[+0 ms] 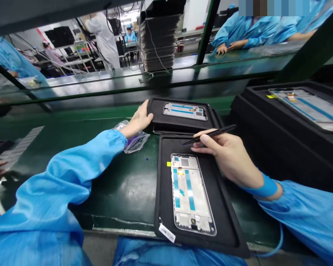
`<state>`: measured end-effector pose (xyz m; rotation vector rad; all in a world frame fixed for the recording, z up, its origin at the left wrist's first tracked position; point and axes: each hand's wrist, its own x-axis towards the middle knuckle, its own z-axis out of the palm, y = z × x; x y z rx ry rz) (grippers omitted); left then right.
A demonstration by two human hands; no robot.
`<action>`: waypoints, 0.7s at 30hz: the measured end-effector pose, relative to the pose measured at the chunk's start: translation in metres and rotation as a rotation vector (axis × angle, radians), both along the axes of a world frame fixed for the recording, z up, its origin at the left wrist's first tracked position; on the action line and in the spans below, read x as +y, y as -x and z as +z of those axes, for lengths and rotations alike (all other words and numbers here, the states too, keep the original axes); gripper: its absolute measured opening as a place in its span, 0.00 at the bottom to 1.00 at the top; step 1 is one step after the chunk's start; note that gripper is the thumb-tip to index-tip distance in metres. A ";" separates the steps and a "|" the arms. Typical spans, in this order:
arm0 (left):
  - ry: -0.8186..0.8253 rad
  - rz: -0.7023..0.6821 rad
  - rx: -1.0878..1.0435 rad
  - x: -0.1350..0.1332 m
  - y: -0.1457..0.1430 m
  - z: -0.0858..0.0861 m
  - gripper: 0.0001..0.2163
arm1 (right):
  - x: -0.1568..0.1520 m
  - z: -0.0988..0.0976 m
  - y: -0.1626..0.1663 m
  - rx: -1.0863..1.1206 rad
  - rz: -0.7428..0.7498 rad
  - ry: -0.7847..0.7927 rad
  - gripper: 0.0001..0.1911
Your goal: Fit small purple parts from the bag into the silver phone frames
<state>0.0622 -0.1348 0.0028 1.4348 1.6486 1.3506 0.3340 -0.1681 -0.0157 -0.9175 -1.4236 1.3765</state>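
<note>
My left hand (pixel 140 120) grips the left edge of a black tray (pixel 158 119) lying crosswise on the green bench, with a white phone frame (pixel 185 111) in it. My right hand (pixel 227 155) is closed on black tweezers (pixel 211 134), hovering over the top right of a nearer black tray (pixel 222 218). That near tray holds a white phone frame (pixel 192 194) with blue strips, lying lengthwise toward me.
A clear plastic bag (pixel 134 142) lies under my left wrist. A stack of black trays (pixel 266 125) with another frame (pixel 308 108) stands at the right. Beyond the rail (pixel 155 83), a pile of dark trays (pixel 158 42) and other people in blue coats.
</note>
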 end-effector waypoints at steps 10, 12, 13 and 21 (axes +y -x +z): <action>0.082 -0.529 0.072 -0.071 -0.053 -0.008 0.10 | -0.004 0.001 0.003 0.021 0.013 0.058 0.14; 0.210 -0.583 -0.048 -0.067 -0.057 -0.012 0.10 | -0.004 0.000 0.003 0.010 0.013 0.055 0.14; 0.259 -0.609 -0.094 -0.065 -0.058 -0.012 0.11 | -0.004 -0.001 0.004 0.006 0.016 0.056 0.15; 0.507 -0.635 -0.366 -0.059 -0.062 -0.007 0.12 | -0.003 0.000 0.004 -0.025 0.040 0.080 0.16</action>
